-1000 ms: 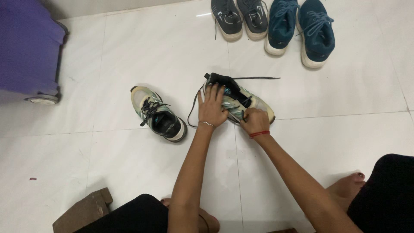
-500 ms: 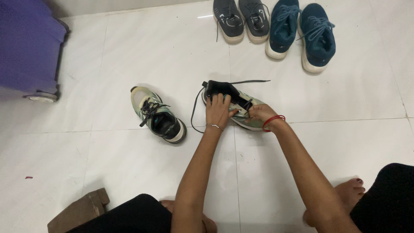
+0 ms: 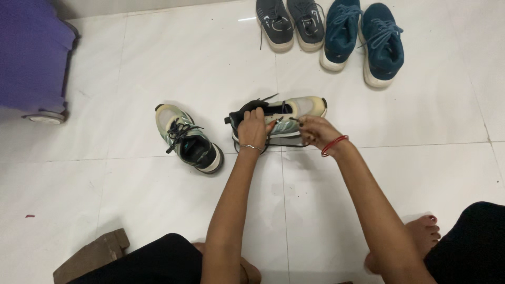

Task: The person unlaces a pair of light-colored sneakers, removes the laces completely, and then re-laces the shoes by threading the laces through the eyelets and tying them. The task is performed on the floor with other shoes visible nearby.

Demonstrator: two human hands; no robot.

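Lying sideways under both hands, the sneaker (image 3: 284, 118) is clasped by the left hand (image 3: 253, 129) while the right hand (image 3: 314, 130) pinches its lace (image 3: 291, 120).

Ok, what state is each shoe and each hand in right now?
Shoe being handled: on its side, laces loose.
Left hand: gripping that shoe's heel end.
Right hand: pinching a lace at the shoe's side.
Matching shoe: upright on the floor, laced, untouched.
Grey pair: upright, side by side.
Teal pair: upright, laced.
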